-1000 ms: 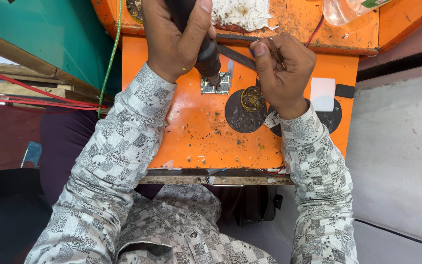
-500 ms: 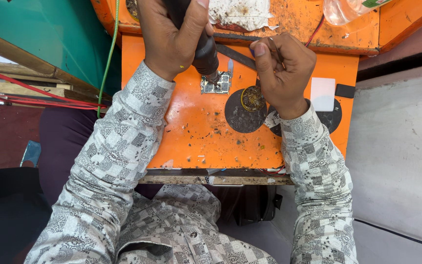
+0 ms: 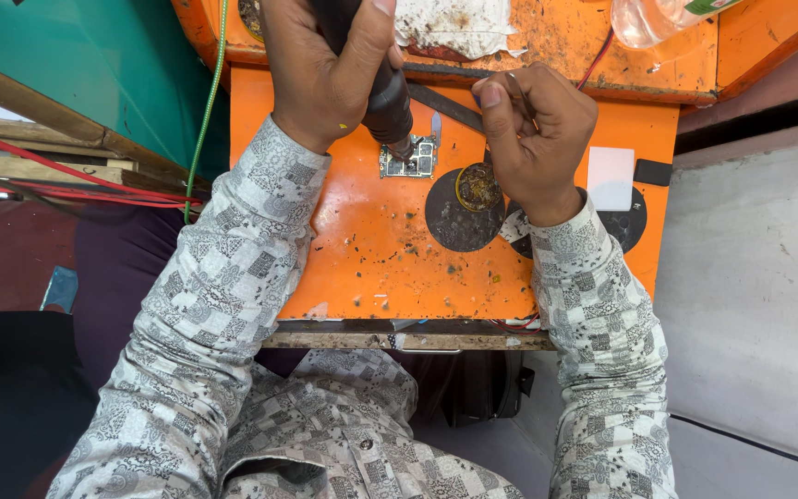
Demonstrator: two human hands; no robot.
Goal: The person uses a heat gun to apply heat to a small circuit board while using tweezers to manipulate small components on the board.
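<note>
A small circuit board [image 3: 409, 159] lay flat near the far edge of an orange workbench [image 3: 362, 259], directly under the nozzle of a dark handheld tool [image 3: 382, 88] that pointed down at it from 11 o'clock. The person's left hand [image 3: 320, 74] was clenched around the tool's barrel, thumb laid along the top. At 3 o'clock from the board, the right hand [image 3: 538, 129] was curled tight around thin metal tweezers [image 3: 437, 125], whose tip reached the board's right edge. Just below that hand, at about 4 o'clock from the board, a round brass-coloured tin [image 3: 478, 188] sat on a dark circular patch [image 3: 459, 217] of the bench top. A white rectangular card [image 3: 610, 177] rested farther out at 3 o'clock, with a small black block [image 3: 653, 172] touching its right side. A stained white cloth [image 3: 454, 23] lay at 12 o'clock beyond the board, and the base of a clear plastic bottle [image 3: 653, 18] showed at 2 o'clock. A green cable [image 3: 203, 120] hung down past the bench's left edge at 9 o'clock, near red wires [image 3: 57, 189]. Both arms wore grey patterned sleeves [image 3: 223, 305].
</note>
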